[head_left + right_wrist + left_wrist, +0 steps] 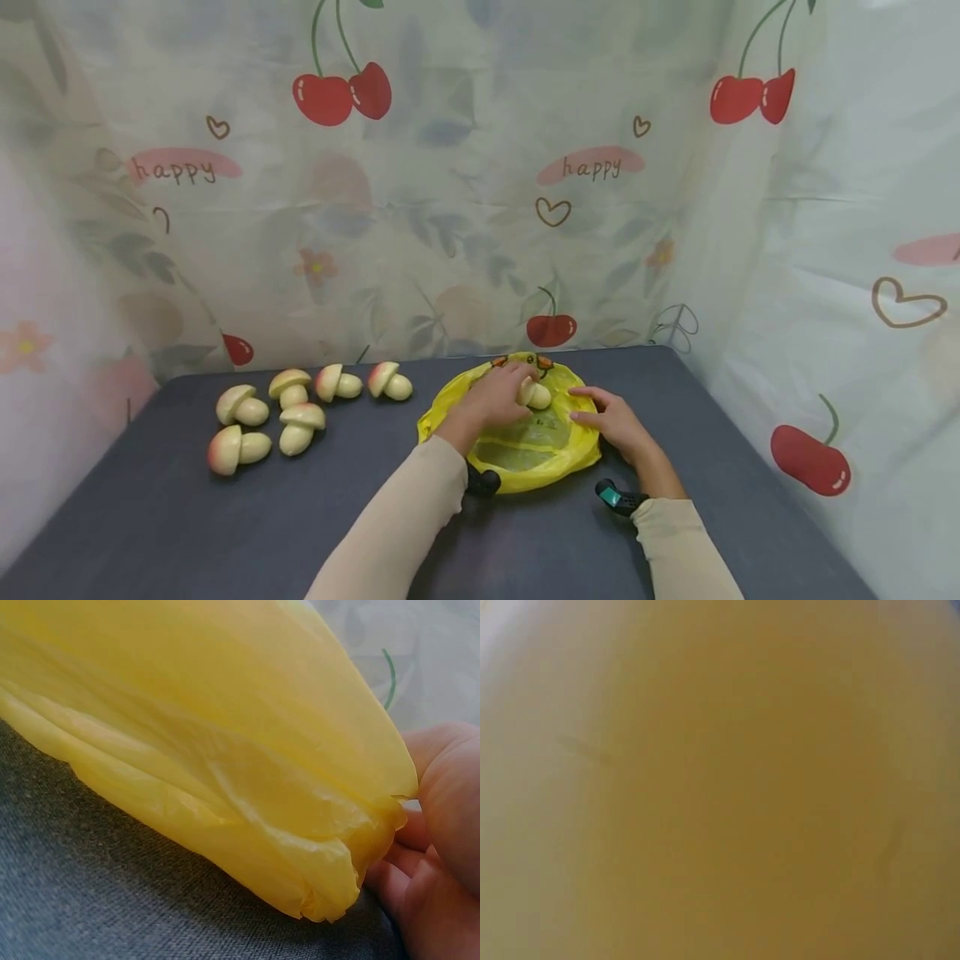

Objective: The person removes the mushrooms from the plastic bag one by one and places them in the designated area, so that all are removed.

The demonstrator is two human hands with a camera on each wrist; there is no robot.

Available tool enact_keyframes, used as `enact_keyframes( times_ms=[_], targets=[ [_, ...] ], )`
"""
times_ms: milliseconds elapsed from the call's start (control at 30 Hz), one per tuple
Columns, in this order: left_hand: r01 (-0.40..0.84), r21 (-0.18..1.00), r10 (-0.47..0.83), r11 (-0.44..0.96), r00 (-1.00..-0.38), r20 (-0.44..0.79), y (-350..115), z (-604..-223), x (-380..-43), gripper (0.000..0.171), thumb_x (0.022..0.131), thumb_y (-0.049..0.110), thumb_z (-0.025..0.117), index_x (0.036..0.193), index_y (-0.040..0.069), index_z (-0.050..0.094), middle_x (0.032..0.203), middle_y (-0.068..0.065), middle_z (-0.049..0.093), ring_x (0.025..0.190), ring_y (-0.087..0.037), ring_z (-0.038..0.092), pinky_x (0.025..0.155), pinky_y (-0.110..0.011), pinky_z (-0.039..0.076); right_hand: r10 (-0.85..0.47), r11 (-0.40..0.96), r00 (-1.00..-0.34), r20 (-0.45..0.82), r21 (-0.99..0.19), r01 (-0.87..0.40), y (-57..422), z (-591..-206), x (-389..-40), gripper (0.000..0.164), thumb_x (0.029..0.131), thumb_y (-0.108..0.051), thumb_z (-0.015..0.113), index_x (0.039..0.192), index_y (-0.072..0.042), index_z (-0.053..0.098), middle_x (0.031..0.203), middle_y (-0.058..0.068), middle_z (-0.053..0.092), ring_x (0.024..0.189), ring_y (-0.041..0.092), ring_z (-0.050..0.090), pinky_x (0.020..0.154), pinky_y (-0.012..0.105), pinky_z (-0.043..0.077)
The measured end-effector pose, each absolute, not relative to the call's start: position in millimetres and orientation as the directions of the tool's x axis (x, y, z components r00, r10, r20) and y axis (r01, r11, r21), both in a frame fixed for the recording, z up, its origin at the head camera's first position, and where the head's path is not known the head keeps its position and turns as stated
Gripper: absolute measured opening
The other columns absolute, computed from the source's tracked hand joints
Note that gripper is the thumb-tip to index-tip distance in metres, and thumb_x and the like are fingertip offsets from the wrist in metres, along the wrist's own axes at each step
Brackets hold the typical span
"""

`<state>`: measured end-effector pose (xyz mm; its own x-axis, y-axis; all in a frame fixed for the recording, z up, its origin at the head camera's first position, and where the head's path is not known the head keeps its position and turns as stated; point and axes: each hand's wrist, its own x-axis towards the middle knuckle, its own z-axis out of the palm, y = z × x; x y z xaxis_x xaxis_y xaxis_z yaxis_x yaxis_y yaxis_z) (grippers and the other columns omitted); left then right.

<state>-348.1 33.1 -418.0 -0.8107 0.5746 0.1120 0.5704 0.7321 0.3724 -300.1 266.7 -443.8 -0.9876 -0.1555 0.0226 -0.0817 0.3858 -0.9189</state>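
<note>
A yellow plastic bag [525,479] lies on the table with its mouth spread wide. My left hand [495,398] reaches over its left rim, fingers and thumb around the cap of a cream toy mushroom [538,397] above the bag's inside. On the opposite side, my right hand [611,418] grips the bag's right rim between thumb and fingers. Up close in the right wrist view, the crumpled yellow plastic [285,825] runs into the right hand [439,855]. Only blurred yellow fills the left wrist view, so the left hand is hidden there.
Several more toy mushrooms [297,427] with cream stems and reddish caps lie at the table's back left. The dark grey table [225,533] meets a printed curtain [420,275] at the back, and more curtain hangs on both sides.
</note>
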Motion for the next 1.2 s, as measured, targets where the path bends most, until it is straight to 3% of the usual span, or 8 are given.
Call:
enact_keyframes(
  times_ms=[233, 400, 500, 633, 833, 1033, 1200],
  targets=[
    [0.588, 0.313, 0.582, 0.746, -0.804, 0.123, 38.3, -417.1, -343.2, 0.04, 0.086, 0.017, 0.072, 0.124, 0.024, 0.06, 0.136, 0.002, 0.048, 0.109, -0.023, 0.052, 0.091, -0.037, 0.046, -0.138, 0.412, -0.99, 0.024, -0.908, -0.08, 273.2, -462.4, -312.4, 0.048, 0.093, -0.019, 0.068, 0.137, -0.005, 0.055, 0.145, 0.021, 0.043, 0.128, 0.035, 0.042, 0.098, 0.042, 0.044],
    [0.574, 0.308, 0.576, 0.759, -0.812, 0.095, 41.2, -415.1, -340.1, 0.027, 0.086, 0.022, 0.074, 0.108, 0.02, 0.058, 0.118, 0.002, 0.051, 0.094, -0.018, 0.052, 0.084, -0.032, 0.046, -0.141, 0.407, -0.989, 0.036, -0.909, -0.091, 273.3, -463.9, -313.4, 0.048, 0.093, -0.019, 0.067, 0.137, -0.004, 0.054, 0.145, 0.021, 0.043, 0.129, 0.036, 0.041, 0.099, 0.044, 0.043],
    [0.559, 0.335, 0.573, 0.759, -0.817, 0.065, 43.0, -415.1, -338.5, 0.038, 0.085, 0.024, 0.076, 0.117, 0.018, 0.056, 0.116, 0.002, 0.052, 0.098, -0.017, 0.053, 0.085, -0.031, 0.046, -0.133, 0.409, -0.991, 0.032, -0.909, -0.084, 272.7, -463.1, -312.9, 0.048, 0.093, -0.019, 0.067, 0.137, -0.005, 0.054, 0.146, 0.02, 0.042, 0.129, 0.035, 0.042, 0.099, 0.042, 0.044],
    [0.559, 0.355, 0.592, 0.749, -0.805, 0.02, 43.5, -416.7, -335.5, 0.058, 0.085, 0.024, 0.076, 0.137, 0.017, 0.052, 0.131, 0.001, 0.053, 0.119, -0.02, 0.05, 0.097, -0.035, 0.044, -0.138, 0.419, -0.99, 0.034, -0.904, -0.09, 272.5, -464.0, -313.2, 0.048, 0.093, -0.019, 0.067, 0.137, -0.004, 0.054, 0.146, 0.02, 0.043, 0.128, 0.035, 0.043, 0.098, 0.041, 0.044],
    [0.589, 0.348, 0.634, 0.73, -0.773, -0.022, 42.0, -419.5, -326.1, 0.063, 0.083, 0.029, 0.077, 0.14, 0.019, 0.053, 0.139, 0.002, 0.05, 0.129, -0.022, 0.043, 0.104, -0.037, 0.038, -0.142, 0.421, -0.989, 0.034, -0.902, -0.091, 273.5, -466.1, -314.3, 0.049, 0.093, -0.02, 0.068, 0.137, -0.004, 0.054, 0.146, 0.02, 0.042, 0.13, 0.036, 0.041, 0.1, 0.045, 0.042],
    [0.552, 0.293, 0.585, 0.781, -0.81, -0.032, 43.8, -422.0, -315.6, 0.075, 0.074, 0.051, 0.081, 0.139, 0.03, 0.052, 0.137, -0.002, 0.043, 0.125, -0.026, 0.041, 0.092, -0.042, 0.047, -0.137, 0.417, -0.99, 0.03, -0.905, -0.085, 274.3, -467.2, -315.2, 0.049, 0.092, -0.018, 0.068, 0.137, -0.006, 0.054, 0.146, 0.019, 0.042, 0.132, 0.035, 0.039, 0.102, 0.047, 0.04],
    [0.522, 0.262, 0.543, 0.812, -0.839, -0.011, 45.1, -423.3, -312.2, 0.069, 0.074, 0.05, 0.081, 0.136, 0.033, 0.054, 0.129, -0.003, 0.042, 0.116, -0.024, 0.04, 0.082, -0.039, 0.049, -0.138, 0.418, -0.99, 0.023, -0.905, -0.079, 273.3, -467.5, -316.1, 0.048, 0.092, -0.018, 0.068, 0.137, -0.006, 0.055, 0.146, 0.019, 0.042, 0.131, 0.036, 0.04, 0.101, 0.047, 0.041]
  ],
)
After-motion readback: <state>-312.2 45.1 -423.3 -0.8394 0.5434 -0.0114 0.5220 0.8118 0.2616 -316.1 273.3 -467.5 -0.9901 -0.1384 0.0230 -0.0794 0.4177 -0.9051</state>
